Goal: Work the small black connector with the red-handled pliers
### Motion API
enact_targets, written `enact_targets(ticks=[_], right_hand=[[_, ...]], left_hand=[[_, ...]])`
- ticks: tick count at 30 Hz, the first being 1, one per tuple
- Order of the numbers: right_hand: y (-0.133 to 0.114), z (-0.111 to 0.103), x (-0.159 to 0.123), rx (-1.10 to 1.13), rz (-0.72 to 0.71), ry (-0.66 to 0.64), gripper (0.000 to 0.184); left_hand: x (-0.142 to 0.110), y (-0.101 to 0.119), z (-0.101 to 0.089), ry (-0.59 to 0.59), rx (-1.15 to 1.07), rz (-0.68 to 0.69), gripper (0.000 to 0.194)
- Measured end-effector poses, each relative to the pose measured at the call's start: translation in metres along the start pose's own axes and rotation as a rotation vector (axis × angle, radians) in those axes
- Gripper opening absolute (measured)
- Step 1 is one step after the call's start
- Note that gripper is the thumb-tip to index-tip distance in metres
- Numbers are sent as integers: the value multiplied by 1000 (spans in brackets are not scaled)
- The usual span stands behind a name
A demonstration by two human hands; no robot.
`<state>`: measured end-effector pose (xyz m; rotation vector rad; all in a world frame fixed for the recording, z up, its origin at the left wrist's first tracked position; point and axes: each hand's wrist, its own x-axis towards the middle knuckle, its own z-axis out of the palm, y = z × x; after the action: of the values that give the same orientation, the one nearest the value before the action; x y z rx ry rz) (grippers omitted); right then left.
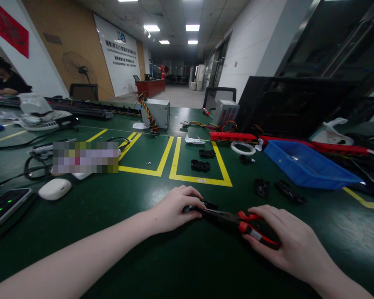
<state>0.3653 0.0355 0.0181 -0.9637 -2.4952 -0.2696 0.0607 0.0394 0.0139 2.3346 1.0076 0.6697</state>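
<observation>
My left hand (179, 209) is closed around a small black plastic part (211, 205), most of it hidden by the fingers. In my right hand (288, 236) are long-nose pliers (241, 221) with red and black handles. Their narrow jaws point left and meet the black part at my left fingertips; whether they pinch it I cannot tell. Two similar black parts, one nearer (200, 165) and one farther (207, 153), lie inside a yellow-taped square beyond my hands. Two more black pieces, a short one (261, 187) and a longer one (289, 192), rest to the right.
A blue tray (302, 166) stands at the right, beside a white ring (243, 148). Metal power supply boxes (157, 113) with cables stand at the back. On the left lie a white case (55, 189) and a device with green lights (6, 207). A person sits far left.
</observation>
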Motion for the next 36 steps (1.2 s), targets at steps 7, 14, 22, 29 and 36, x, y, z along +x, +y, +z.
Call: enact_targets(ticks=[7, 14, 22, 29, 36], right_hand=[[-5, -1, 1, -46, 2, -8, 43], [-2, 1, -2, -14, 24, -48, 40], [2, -3, -4, 84, 54, -123, 41], [-15, -1, -3, 167, 146, -170, 38], [-25, -3, 0, 211, 171, -180, 31]], left_hand=[[-1, 4, -1, 18, -38, -18, 32], [-2, 9, 0, -24, 72, -52, 58], [0, 18, -4, -124, 297, -40, 37], [-2, 19, -4, -138, 404, -18, 51], [-2, 18, -5, -122, 444, 17, 52]])
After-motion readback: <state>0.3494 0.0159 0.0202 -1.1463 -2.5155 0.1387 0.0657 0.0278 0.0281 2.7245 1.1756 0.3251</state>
